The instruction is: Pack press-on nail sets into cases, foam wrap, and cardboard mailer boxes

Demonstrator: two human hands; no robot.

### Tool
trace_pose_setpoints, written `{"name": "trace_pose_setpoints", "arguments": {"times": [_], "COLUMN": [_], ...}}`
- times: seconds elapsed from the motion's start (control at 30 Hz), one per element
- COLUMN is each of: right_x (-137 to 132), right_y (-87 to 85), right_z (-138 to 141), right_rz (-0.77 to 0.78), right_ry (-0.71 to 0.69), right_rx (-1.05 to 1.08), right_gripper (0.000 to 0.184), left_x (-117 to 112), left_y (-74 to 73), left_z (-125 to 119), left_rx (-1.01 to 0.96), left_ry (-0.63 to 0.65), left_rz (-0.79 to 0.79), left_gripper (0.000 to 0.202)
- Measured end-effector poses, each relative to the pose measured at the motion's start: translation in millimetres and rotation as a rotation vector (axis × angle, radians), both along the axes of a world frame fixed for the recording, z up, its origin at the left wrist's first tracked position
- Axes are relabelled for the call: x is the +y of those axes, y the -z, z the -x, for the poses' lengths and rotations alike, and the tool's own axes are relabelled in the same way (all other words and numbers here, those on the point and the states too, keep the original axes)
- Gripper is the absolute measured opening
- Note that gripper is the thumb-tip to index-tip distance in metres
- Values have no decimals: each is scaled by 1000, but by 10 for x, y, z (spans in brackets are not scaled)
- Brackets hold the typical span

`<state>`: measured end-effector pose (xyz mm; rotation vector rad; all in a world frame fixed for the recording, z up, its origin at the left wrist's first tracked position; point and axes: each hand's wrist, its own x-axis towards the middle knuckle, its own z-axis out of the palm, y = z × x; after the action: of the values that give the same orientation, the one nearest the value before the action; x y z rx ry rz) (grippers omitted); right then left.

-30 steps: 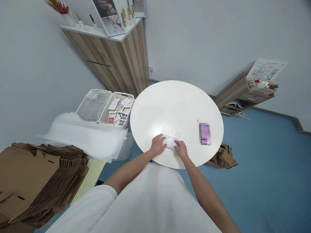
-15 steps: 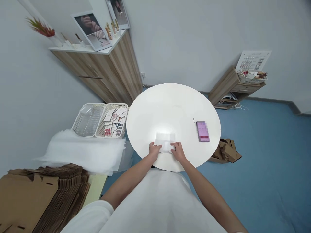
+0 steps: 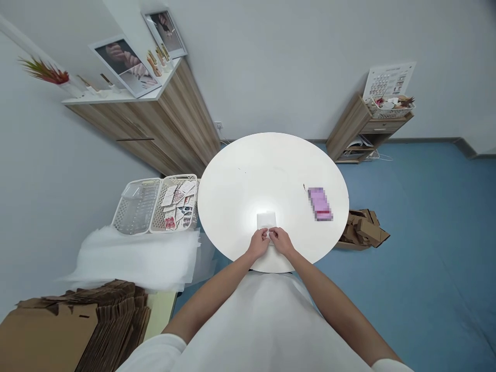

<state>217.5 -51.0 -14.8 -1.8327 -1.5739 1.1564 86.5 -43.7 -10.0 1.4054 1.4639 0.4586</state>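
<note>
A small white folded wrap (image 3: 266, 219) lies on the round white table (image 3: 248, 175) near its front edge. My left hand (image 3: 259, 243) and my right hand (image 3: 282, 242) meet at the wrap's near edge, fingers closed and pinching it. A purple packet (image 3: 319, 203) lies on the table to the right, apart from both hands.
Two white baskets (image 3: 155, 206) stand left of the table, one holding several small cards. White foam sheets (image 3: 135, 256) and a stack of flat brown cartons (image 3: 77, 325) lie at the lower left. Crumpled cardboard (image 3: 364, 230) sits on the blue floor to the right. Wooden cabinets line the wall.
The wrap has become narrower, folded in from both sides. My two hands have come together at its near edge. The camera has tilted and shifted the scene left.
</note>
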Motion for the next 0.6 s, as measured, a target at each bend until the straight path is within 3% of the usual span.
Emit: {"name": "trace_pose_setpoints", "arguments": {"times": [0.13,0.3,0.4,0.6], "right_x": [-26,-43,-27,-58], "right_y": [2,-6,-5,8], "right_z": [43,67,47,27], "right_rz": [-30,-109,-84,-166], "right_ry": [-7,-151,-197,-198], "right_rx": [-89,-221,-236,-307], "right_gripper": [30,37,39,40], "left_x": [31,106,133,95], "left_y": [-23,-44,-59,-95], "left_z": [39,106,180,360], "left_rx": [85,86,137,286], "left_ry": [50,142,161,443], "left_rz": [-44,-84,-190,-431], "left_gripper": [38,40,42,43]}}
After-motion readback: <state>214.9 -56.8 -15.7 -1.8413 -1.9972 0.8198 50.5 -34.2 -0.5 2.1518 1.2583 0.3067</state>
